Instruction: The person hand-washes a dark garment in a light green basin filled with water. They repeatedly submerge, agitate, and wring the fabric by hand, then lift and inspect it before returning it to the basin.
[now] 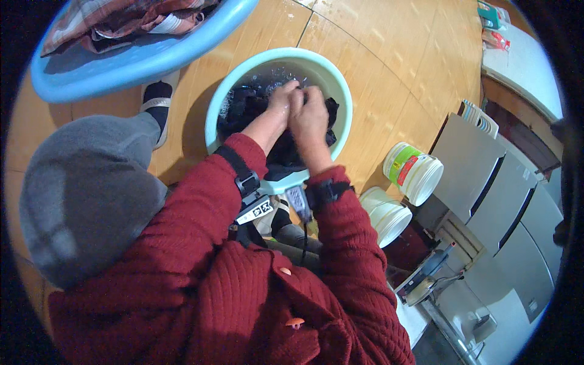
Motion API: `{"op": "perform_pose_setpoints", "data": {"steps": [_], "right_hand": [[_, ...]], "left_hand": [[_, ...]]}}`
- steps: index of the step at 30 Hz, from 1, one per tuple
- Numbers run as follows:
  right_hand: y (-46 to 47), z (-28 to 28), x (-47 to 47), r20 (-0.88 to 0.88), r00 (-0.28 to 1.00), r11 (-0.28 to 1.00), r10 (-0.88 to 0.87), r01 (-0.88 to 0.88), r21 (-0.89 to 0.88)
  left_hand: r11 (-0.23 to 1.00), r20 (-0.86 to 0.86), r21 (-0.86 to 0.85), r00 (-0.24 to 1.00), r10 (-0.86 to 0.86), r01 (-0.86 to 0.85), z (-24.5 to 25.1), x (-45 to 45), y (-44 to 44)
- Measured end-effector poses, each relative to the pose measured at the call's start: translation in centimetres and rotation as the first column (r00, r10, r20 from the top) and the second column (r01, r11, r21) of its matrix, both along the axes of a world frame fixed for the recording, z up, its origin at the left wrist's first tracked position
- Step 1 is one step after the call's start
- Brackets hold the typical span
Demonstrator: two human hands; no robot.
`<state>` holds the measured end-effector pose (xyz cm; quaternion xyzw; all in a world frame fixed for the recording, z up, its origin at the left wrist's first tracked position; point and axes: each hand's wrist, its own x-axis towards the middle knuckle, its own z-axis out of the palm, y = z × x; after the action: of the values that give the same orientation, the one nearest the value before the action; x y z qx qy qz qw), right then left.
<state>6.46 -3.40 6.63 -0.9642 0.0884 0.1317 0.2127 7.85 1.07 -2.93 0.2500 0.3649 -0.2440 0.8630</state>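
Note:
A pale green plastic basin (345, 86) sits on the floor before me with dark, sudsy water (269, 78) in it. Soaked black cloth (284, 153) fills much of the basin, partly under the water. My left hand (282, 99) and my right hand (310, 112) are pressed together over its middle. Both have curled fingers closed on a bunched part of the black cloth, most of which my hands hide. Straps with small devices are around both sleeved forearms.
At upper left, a light blue plastic tub (150, 64) holds a plaid garment (132, 20). Two white plastic buckets (422, 180) lie right of the basin, near a grey multi-door cabinet or refrigerator (470, 164). A white-topped table (520, 68) stands farther off on the tiled floor (383, 45).

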Motion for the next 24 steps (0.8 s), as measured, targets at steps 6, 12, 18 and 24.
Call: {"op": "perform_pose_setpoints", "data": {"steps": [6,12,18,24], "right_hand": [[-10.1,-2.7,2.8,-0.072,0.993,0.995,-0.091,0.093,0.023],[-12.1,2.5,0.3,-0.013,0.971,0.960,-0.237,0.236,0.150],[-9.7,4.6,-1.0,0.011,0.979,0.946,-0.205,0.196,0.259],[-12.4,6.4,-2.7,-0.023,0.921,0.766,-0.390,0.338,0.547]], "left_hand": [[0.870,0.261,0.456,0.906,-0.332,0.187,1.1,0.9,-1.0],[0.353,0.222,0.935,0.736,-0.639,0.025,2.4,2.8,1.8],[0.437,0.436,0.898,0.203,-0.877,-0.042,7.1,2.7,-0.1],[0.353,0.350,0.929,0.049,-0.936,0.114,9.6,2.8,1.4]]}}
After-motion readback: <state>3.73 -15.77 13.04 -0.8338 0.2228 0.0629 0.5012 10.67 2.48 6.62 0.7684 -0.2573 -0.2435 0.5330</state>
